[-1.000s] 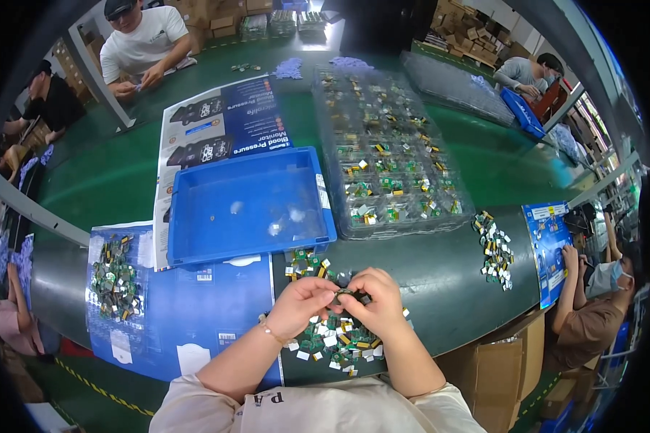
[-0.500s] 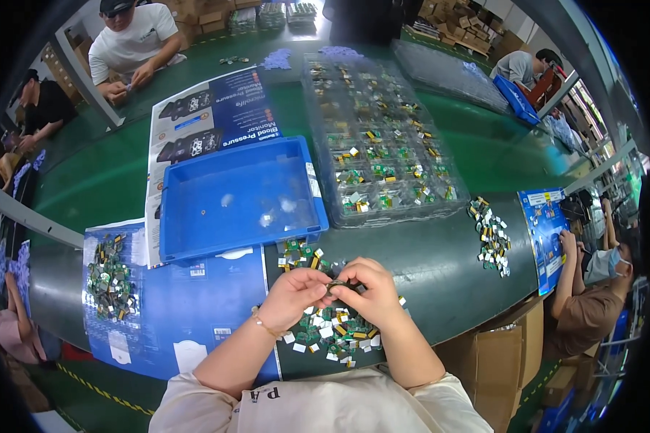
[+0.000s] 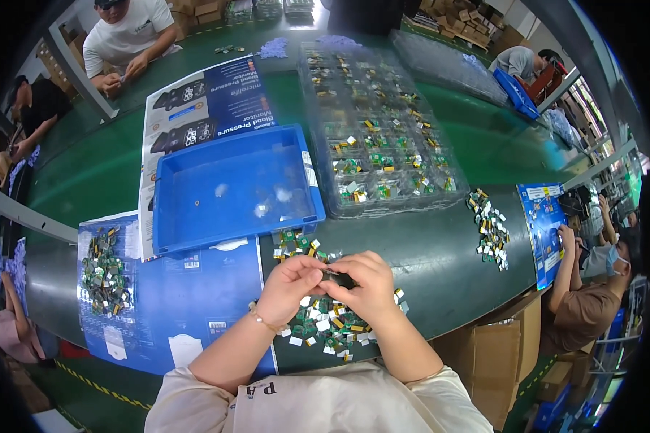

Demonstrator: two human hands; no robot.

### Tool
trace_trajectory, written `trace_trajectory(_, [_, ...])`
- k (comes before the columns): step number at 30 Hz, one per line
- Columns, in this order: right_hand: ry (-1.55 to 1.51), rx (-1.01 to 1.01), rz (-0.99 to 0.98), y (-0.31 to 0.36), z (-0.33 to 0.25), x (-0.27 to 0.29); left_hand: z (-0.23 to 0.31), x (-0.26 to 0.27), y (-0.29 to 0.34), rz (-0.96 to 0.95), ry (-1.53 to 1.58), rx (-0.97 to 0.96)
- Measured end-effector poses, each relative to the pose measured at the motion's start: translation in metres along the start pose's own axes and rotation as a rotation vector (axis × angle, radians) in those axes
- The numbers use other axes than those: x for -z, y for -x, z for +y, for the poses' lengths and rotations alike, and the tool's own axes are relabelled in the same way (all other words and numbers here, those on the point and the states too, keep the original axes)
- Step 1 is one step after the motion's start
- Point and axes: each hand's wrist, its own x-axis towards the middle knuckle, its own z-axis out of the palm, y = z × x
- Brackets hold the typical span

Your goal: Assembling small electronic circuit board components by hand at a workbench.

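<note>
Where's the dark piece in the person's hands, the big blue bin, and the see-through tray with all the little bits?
Dark piece [image 3: 341, 278]: head view, on its uncovered dark surface.
Blue bin [image 3: 204, 173]: head view, on the bare inside bottom.
See-through tray [image 3: 401, 206]: head view, on its near wall.

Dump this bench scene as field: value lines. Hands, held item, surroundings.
left hand: pinching one end of a small dark part
right hand: gripping the same part
held_item_type: too small to tell
below_hands: loose pile of small green circuit boards, with white and yellow pieces
beyond_hands: blue plastic bin; clear compartment tray holding circuit boards
left_side: second board pile on clear plastic
right_side: third board pile on dark tabletop
</note>
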Motion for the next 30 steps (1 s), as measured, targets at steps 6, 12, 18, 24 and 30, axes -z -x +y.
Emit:
trace_trajectory(6, [-0.035,-0.004,0.006,-0.0032,-0.0013,0.0004,0.0008,-0.0051,0.0021,0.026,-0.058,-0.082])
trace_trajectory(12, [0.0,0.0,0.029,-0.0029,-0.0018,-0.0016,0.0018,-0.0065,0.0023,0.049,-0.065,-0.091])
trace_trajectory(18, [0.025,-0.026,0.013,0.0003,-0.0011,-0.0019,-0.0028,-0.0018,0.0012,0.033,-0.037,-0.085])
trace_trajectory(24, [-0.046,-0.155,-0.014,0.0026,-0.0022,-0.003,-0.0017,0.0018,0.0002,0.073,0.13,-0.072])
trace_trajectory(30, [-0.03,-0.094,0.027,-0.0022,-0.0047,-0.0043,-0.0002,0.0,-0.0002,0.032,0.16,-0.054])
